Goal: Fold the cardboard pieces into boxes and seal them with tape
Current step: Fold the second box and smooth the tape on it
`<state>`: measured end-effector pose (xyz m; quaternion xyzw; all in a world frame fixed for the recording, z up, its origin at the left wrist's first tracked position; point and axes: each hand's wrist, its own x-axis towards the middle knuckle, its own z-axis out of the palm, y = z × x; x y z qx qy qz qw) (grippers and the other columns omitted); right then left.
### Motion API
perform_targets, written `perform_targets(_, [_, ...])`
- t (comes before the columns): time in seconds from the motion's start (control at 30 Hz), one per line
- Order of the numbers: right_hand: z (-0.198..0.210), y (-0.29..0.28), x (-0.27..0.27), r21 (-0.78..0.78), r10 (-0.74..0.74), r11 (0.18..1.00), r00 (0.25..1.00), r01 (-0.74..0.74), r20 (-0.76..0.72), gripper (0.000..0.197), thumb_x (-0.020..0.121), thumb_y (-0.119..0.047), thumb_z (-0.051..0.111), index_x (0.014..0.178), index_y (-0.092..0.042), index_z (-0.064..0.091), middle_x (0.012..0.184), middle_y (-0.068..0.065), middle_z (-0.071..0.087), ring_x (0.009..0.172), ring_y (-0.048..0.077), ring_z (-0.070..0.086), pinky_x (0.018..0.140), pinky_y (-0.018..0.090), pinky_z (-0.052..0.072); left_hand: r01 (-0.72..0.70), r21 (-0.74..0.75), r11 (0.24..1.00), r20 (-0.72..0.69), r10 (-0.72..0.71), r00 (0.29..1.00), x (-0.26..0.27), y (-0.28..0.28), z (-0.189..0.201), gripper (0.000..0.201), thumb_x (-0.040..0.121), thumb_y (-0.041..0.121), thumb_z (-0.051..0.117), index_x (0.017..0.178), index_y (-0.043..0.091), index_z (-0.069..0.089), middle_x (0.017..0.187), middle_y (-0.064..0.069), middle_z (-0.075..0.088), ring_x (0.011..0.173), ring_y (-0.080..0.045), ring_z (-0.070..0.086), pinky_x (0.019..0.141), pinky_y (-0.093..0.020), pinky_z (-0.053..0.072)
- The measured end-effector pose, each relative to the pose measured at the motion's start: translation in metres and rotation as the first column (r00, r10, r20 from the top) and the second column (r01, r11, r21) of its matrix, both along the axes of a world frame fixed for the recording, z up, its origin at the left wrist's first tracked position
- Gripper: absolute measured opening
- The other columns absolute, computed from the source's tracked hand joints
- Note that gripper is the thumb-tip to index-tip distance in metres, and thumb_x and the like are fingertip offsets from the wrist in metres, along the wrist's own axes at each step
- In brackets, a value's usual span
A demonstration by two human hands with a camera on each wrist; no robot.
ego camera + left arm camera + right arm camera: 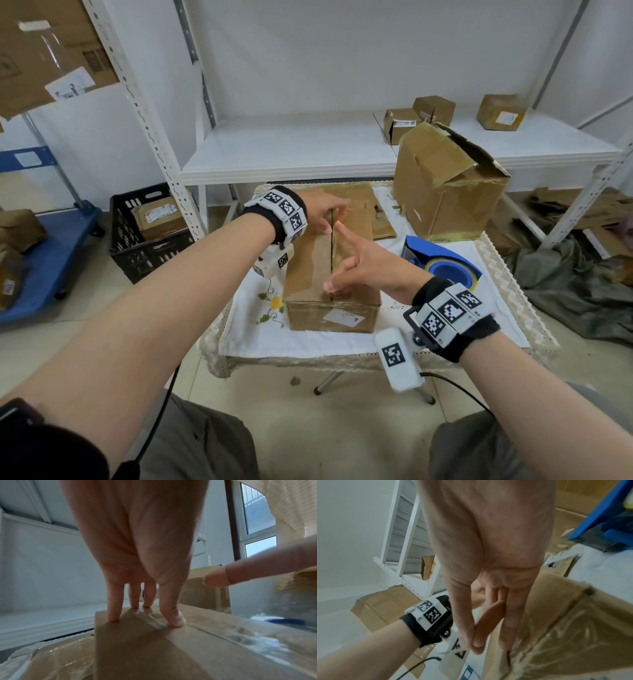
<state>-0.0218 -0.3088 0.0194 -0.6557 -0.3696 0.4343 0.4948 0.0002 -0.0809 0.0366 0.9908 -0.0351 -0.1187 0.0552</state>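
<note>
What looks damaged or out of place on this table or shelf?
The larger box at the table's back right looks battered: its top flap is torn, bent upward and wrinkled with old tape. The box being worked on still shows an open seam between its top flaps, with the left hand and right hand pressing on it.

We saw our right hand (489, 563) w/ fingers pointing down, one fingertip touching the tape-covered cardboard box (570, 628) at its seam. Left wrist w/ marker band (429, 616) sat beside it; blue tape dispenser (606, 524) upper right.

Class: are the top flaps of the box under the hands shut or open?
Shut but untaped: box flaps lie flat, dark seam between; left hand presses them.
</note>
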Motion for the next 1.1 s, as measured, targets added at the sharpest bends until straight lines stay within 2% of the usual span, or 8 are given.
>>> perform_targets(0.07, [0.005, -0.002, -0.004, -0.027, 0.001, 1.0, 0.999, -0.002, -0.038, 0.115, 0.082, 0.01, 0.076, 0.162, -0.023, 0.0, 0.094, 0.026, 0.075, 0.077, 0.03, 0.067, 0.082, 0.037, 0.058, -0.022, -0.003, 1.0, -0.005, 0.022, 1.0, -0.002, 0.0, -0.001, 0.031, 0.088, 0.015, 0.074, 0.113, 0.015, 0.056, 0.115, -0.012, 0.065, 0.104, -0.031, 0.059, 0.091, -0.042, 0.047])
perform_targets(0.17, [0.008, -0.003, -0.009, -0.08, -0.021, 0.997, 0.999, 0.017, -0.042, 0.111, 0.082, 0.012, 0.075, 0.161, -0.028, 0.009, 0.102, 0.033, 0.071, 0.071, 0.028, 0.069, 0.075, 0.034, 0.063, -0.059, -0.011, 0.998, 0.019, 0.059, 0.998, -0.004, -0.001, -0.004, 0.034, 0.09, 0.017, 0.073, 0.12, 0.012, 0.058, 0.121, -0.01, 0.064, 0.109, -0.03, 0.059, 0.094, -0.039, 0.046])
perform_targets(0.3, [0.004, 0.0, -0.011, -0.145, -0.108, 0.985, 0.988, 0.092, -0.109, 0.12, 0.081, 0.013, 0.075, 0.162, -0.031, -0.002, 0.092, 0.023, 0.076, 0.068, 0.023, 0.073, 0.072, 0.035, 0.064, -0.086, -0.009, 0.996, 0.048, 0.087, 0.995, -0.006, -0.007, -0.003, 0.045, 0.09, 0.017, 0.075, 0.13, 0.006, 0.058, 0.132, -0.013, 0.061, 0.12, -0.03, 0.055, 0.098, -0.034, 0.04])
perform_targets(0.47, [0.004, -0.001, -0.019, -0.144, -0.224, 0.969, 0.957, 0.2, -0.184, 0.119, 0.084, 0.014, 0.072, 0.162, -0.031, -0.005, 0.082, 0.017, 0.076, 0.07, 0.022, 0.075, 0.071, 0.036, 0.064, -0.114, -0.012, 0.993, 0.011, 0.114, 0.993, -0.009, -0.007, -0.005, 0.056, 0.088, 0.02, 0.077, 0.138, 0.005, 0.055, 0.14, -0.014, 0.056, 0.129, -0.032, 0.05, 0.105, -0.033, 0.037])
perform_targets(0.67, [0.001, -0.007, -0.026, -0.162, -0.269, 0.957, 0.945, 0.24, -0.187, 0.118, 0.085, 0.015, 0.07, 0.162, -0.032, -0.004, 0.096, 0.022, 0.076, 0.081, 0.028, 0.072, 0.07, 0.037, 0.064, -0.145, -0.002, 0.989, -0.015, 0.145, 0.989, -0.013, -0.008, -0.008, 0.06, 0.089, 0.029, 0.076, 0.14, 0.008, 0.054, 0.14, -0.013, 0.055, 0.129, -0.031, 0.051, 0.109, -0.042, 0.039])
perform_targets(0.83, [-0.002, -0.01, -0.024, -0.173, -0.278, 0.954, 0.935, 0.243, -0.221, 0.113, 0.087, 0.013, 0.069, 0.163, -0.032, -0.003, 0.095, 0.021, 0.075, 0.075, 0.023, 0.074, 0.074, 0.037, 0.064, -0.153, 0.052, 0.987, -0.024, 0.154, 0.988, -0.011, -0.014, -0.009, 0.058, 0.092, 0.031, 0.072, 0.139, 0.004, 0.053, 0.137, -0.016, 0.056, 0.125, -0.032, 0.053, 0.102, -0.037, 0.042])
perform_targets(0.97, [0.0, -0.012, -0.024, -0.176, -0.271, 0.956, 0.936, 0.235, -0.225, 0.113, 0.088, 0.011, 0.069, 0.162, -0.032, -0.004, 0.093, 0.02, 0.076, 0.073, 0.021, 0.075, 0.075, 0.037, 0.064, -0.19, 0.101, 0.977, 0.071, 0.184, 0.98, -0.015, -0.022, -0.014, 0.049, 0.099, 0.042, 0.06, 0.135, 0.009, 0.054, 0.132, -0.01, 0.061, 0.118, -0.029, 0.058, 0.095, -0.035, 0.045])
perform_targets(1.1, [0.0, -0.011, -0.028, -0.183, -0.269, 0.954, 0.945, 0.235, -0.188, 0.113, 0.088, 0.01, 0.071, 0.162, -0.031, -0.004, 0.102, 0.023, 0.075, 0.077, 0.023, 0.074, 0.072, 0.034, 0.064, -0.186, 0.18, 0.966, 0.084, 0.173, 0.981, -0.013, -0.036, -0.02, 0.043, 0.1, 0.04, 0.059, 0.127, 0.007, 0.053, 0.123, -0.013, 0.064, 0.109, -0.03, 0.059, 0.078, -0.032, 0.039])
